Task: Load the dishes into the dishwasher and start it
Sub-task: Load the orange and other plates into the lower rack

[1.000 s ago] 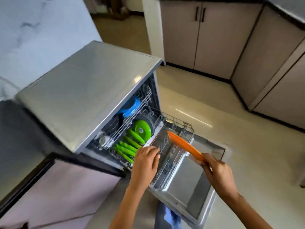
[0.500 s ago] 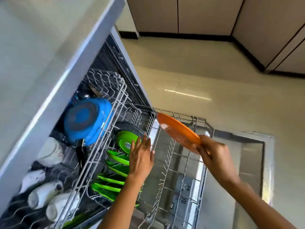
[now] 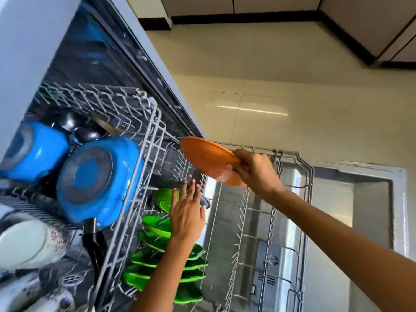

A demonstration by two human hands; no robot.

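Loading stage: your right hand [image 3: 255, 171] pinches the orange plate [image 3: 208, 161] mid-frame above the lower rack [image 3: 292, 167], left hand [image 3: 186, 212] flat over the green plates [image 3: 157, 226]; next, slot it between free tines.

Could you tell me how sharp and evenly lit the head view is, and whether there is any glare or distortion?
Head view: bright daylight; a glare streak on the floor and shine on the open door; the cups at lower left are motion-blurred, the blue pots slightly soft; the orange plate and both hands, right and left, are fairly sharp; wide-angle bending curves the rack and cabinet lines.
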